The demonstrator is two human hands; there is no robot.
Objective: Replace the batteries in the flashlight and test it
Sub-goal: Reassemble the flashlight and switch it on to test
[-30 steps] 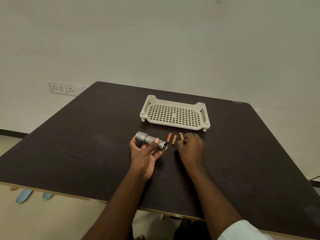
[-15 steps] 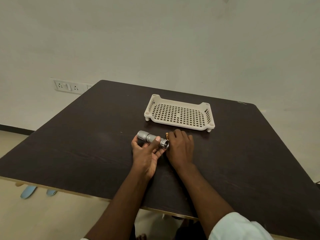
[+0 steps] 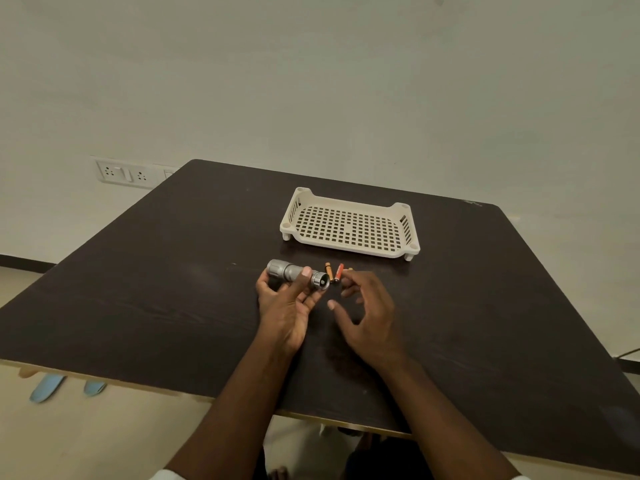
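Brightness: dim and even, with a greenish-grey cast over the wall [image 3: 311, 81].
Source: soft and diffuse, no lamp or window in view; direction cannot be told.
Shadows: faint and soft-edged; a weak dark patch lies under the hands [image 3: 287, 313] on the worktop [image 3: 138, 289].
Glare: a dull pale sheen on the worktop left of the flashlight [image 3: 296, 271], and a small highlight on its metal barrel.
Sharpness: centre fairly crisp; the tray [image 3: 349, 225] holes read clearly, the batteries [image 3: 334, 271] less so.
Blur: forearms at the bottom edge look soft.
Distortion: wide-angle; worktop edges splay outward toward the lower corners.
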